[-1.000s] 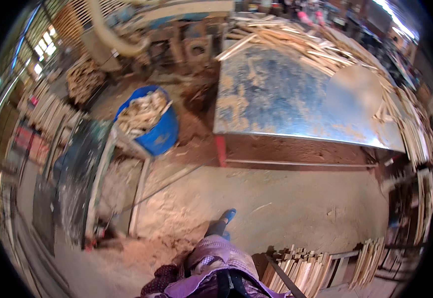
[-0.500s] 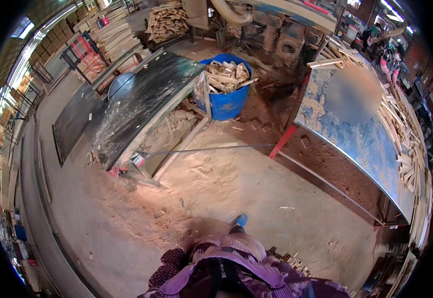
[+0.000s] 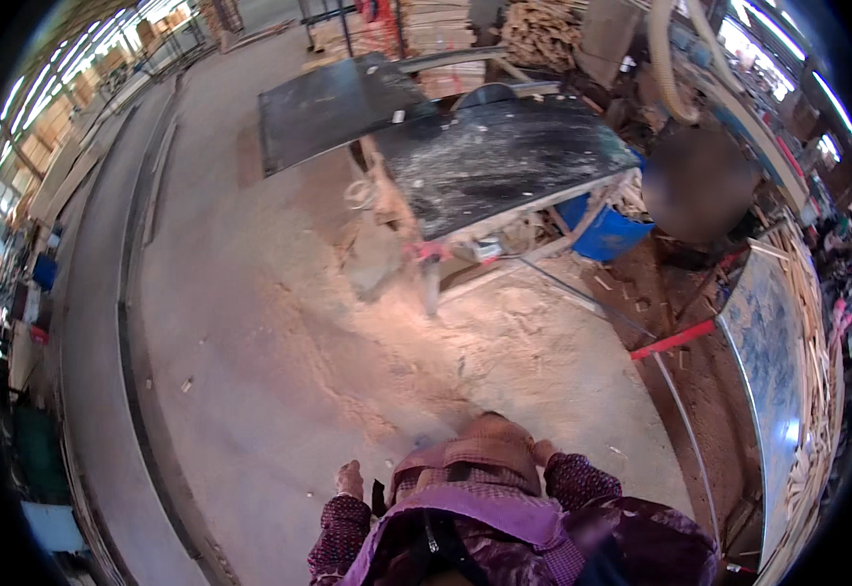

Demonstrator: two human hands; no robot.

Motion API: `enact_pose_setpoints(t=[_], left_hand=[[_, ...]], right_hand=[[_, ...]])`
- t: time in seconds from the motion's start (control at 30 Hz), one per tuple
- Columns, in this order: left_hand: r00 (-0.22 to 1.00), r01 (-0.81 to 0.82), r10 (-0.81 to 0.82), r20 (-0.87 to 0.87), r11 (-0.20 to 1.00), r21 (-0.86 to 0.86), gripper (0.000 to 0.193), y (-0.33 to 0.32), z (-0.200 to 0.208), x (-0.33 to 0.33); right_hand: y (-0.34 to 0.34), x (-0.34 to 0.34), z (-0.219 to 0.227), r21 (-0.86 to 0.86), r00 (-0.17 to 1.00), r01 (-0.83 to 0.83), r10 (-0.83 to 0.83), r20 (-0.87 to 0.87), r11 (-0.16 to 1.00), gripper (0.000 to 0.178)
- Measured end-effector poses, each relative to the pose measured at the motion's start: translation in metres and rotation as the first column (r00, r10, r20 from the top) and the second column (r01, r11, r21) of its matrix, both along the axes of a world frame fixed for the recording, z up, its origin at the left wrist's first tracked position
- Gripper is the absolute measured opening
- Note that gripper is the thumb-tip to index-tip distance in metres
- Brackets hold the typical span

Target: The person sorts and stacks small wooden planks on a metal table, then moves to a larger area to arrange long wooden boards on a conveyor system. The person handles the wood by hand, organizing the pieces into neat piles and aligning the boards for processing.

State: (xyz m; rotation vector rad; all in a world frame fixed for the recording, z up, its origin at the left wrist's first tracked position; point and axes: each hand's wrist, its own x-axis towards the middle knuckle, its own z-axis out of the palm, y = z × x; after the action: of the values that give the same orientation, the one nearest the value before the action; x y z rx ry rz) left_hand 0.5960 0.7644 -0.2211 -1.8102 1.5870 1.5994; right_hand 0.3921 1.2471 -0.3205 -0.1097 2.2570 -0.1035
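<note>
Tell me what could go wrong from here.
Someone could slip on the loose sawdust spread ahead of the left hand and right hand.
The thin dark bar or cord running from the black table toward the red leg might trip someone.
The round disc at the table's far edge, if a blade, could cut anyone reaching there.
</note>
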Motion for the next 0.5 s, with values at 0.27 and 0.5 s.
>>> enact_pose_setpoints(t=[0.27,0.5], left_hand=[[0.864,-0.455,0.470,-0.179,0.882,0.118,0.018,-0.124,0.024,0.024],[0.984,-0.066,-0.006,-0.180,0.919,-0.390,0.036,-0.237,-0.039,0.080]], right_hand=[[-0.196,-0.091,0.052,0.022,0.879,-0.468,0.463,0.116,0.883,0.042],[-0.409,-0.192,0.032,-0.064,0.743,-0.640,0.639,0.199,0.765,0.052]])
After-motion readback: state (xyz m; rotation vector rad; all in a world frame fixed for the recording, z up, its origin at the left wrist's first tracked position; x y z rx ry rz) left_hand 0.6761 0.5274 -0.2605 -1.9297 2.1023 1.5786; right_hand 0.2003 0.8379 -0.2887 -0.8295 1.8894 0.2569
